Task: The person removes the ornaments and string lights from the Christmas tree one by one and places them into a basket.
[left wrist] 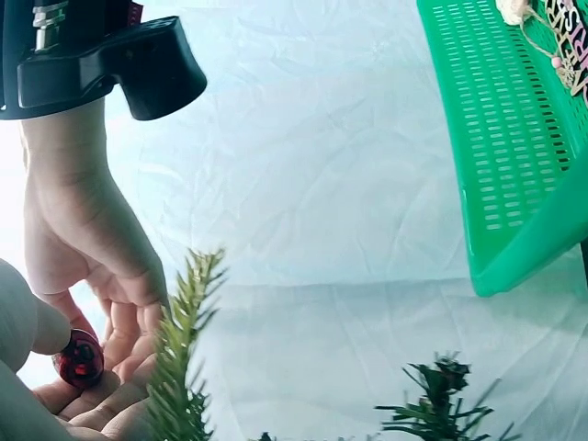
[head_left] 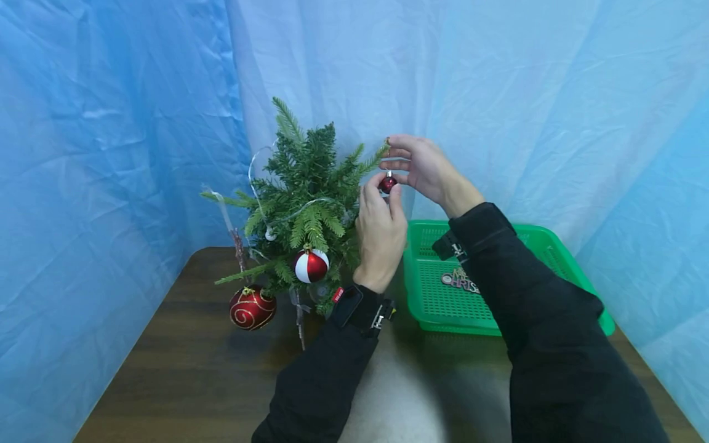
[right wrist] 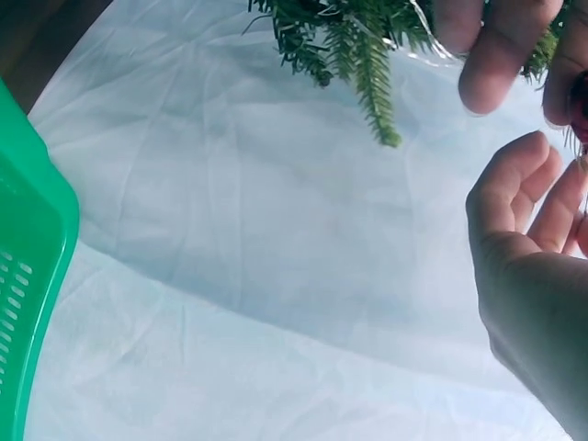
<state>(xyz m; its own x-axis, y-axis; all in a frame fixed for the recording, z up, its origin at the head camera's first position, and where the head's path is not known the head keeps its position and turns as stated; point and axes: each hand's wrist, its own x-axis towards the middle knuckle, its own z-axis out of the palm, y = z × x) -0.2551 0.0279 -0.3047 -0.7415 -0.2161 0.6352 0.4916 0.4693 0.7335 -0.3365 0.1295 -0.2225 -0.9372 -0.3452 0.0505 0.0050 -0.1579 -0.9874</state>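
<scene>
A small dark red Christmas ball (head_left: 388,184) with a silver cap hangs beside the right-hand branch tip of a small Christmas tree (head_left: 310,178). My left hand (head_left: 382,234) pinches this ball between thumb and fingers; its glossy side shows in the left wrist view (left wrist: 79,359). My right hand (head_left: 429,169) is just above and to the right, its curled fingers at the thin hanging thread and the branch tip. Fingers partly cover the thread, so whether it loops over the branch is unclear. The right wrist view shows my right hand (right wrist: 533,230) below the left fingers.
A red-and-white ball (head_left: 311,266) and a larger red ball with gold swirls (head_left: 252,307) hang low on the tree. A green basket (head_left: 415,326) on the right holds a lettered wooden ornament (head_left: 460,280). Everything stands on a dark wooden table (head_left: 183,369) before blue curtains.
</scene>
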